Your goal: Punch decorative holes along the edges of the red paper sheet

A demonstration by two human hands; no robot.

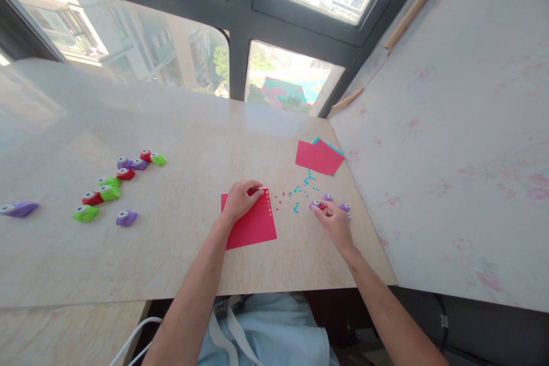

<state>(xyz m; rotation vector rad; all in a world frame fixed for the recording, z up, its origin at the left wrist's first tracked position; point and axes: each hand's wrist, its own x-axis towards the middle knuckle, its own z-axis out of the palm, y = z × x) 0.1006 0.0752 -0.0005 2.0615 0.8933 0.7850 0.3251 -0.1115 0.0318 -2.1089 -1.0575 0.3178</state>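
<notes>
A red sheet of paper (251, 229) lies on the table in front of me, with a row of small punched holes down its right edge. My left hand (241, 201) is closed at the sheet's top edge, thumb and forefinger near the top right corner. To the right, my right hand (335, 223) grips a small purple craft punch (315, 204) by its side. A bit of red shows beside that punch under the fingers; I cannot make out what it is. More purple punches (345, 206) sit just beyond and beside this hand, partly hidden by it.
Tiny blue paper cut-outs (305, 182) and a few red ones (278, 201) are scattered between my hands. Red and blue sheets (319, 156) lie stacked near the wall. Several green, red and purple punches (109, 191) stand at the left. A window (240, 40) borders the table's back.
</notes>
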